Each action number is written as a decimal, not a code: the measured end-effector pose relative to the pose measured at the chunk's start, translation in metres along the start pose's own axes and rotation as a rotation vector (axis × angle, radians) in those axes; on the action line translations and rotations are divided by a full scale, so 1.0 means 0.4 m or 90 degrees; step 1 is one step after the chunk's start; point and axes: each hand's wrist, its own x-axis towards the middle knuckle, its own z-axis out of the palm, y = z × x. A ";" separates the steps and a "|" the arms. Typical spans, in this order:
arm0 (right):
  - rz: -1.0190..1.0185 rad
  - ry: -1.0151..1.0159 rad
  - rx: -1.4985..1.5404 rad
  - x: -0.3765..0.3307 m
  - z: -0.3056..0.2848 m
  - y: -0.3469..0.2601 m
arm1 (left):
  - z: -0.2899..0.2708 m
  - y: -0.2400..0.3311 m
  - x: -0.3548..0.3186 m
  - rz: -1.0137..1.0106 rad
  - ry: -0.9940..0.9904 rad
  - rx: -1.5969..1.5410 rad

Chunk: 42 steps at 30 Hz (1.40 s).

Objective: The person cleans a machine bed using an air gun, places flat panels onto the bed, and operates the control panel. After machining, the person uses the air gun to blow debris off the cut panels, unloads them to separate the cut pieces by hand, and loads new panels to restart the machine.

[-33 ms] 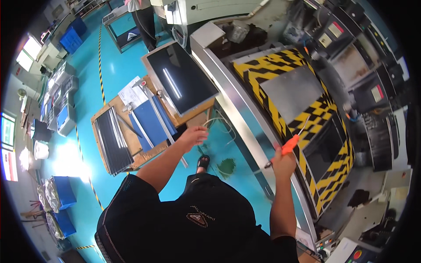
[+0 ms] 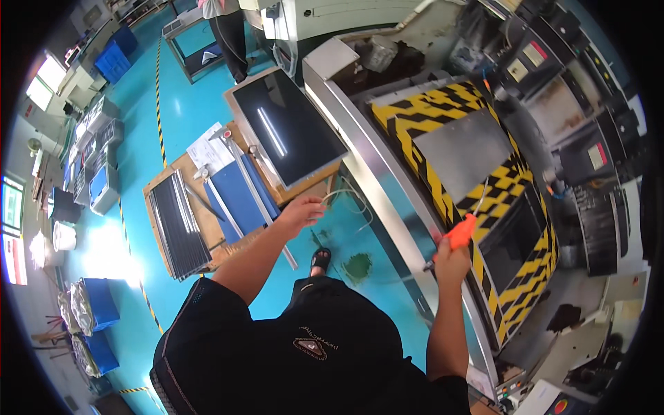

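Note:
My right hand point(image 2: 453, 261) is closed around an orange air blow gun point(image 2: 460, 232). Its long thin nozzle points up and away over the machine bed, and a dark fitting sticks out behind the fist. To the left, my left hand point(image 2: 302, 214) is held in the air past the workbench's near corner, with fingers loosely bent and apart. A pale thin hose point(image 2: 361, 200) loops beside its fingertips; whether they touch is unclear. Under the nozzle lies the machine bed, edged with yellow-black striped tape point(image 2: 438, 181) around a grey metal plate point(image 2: 462, 149).
A wooden workbench point(image 2: 228, 254) at the left carries dark strips point(image 2: 178, 225), calipers point(image 2: 238, 169), a blue sheet point(image 2: 232, 195) and a black glossy panel point(image 2: 289, 128). The machine's metal rail point(image 2: 387, 162) runs close on my right. Another person point(image 2: 227, 34) stands beyond the bench.
The blow gun and my right hand have shifted slightly, and the nozzle tilts a little differently. My left hand has moved slightly. The machine appears a touch farther right.

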 end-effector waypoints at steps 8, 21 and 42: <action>0.022 -0.542 0.106 0.030 -0.075 -0.242 | -0.146 0.232 0.213 0.070 0.035 -0.222; 0.178 -0.383 -0.040 0.156 -0.166 -0.119 | -0.242 0.280 0.263 0.090 0.227 0.146; 0.528 -0.152 0.351 0.630 0.055 0.429 | -0.263 0.157 0.188 -0.067 0.338 0.456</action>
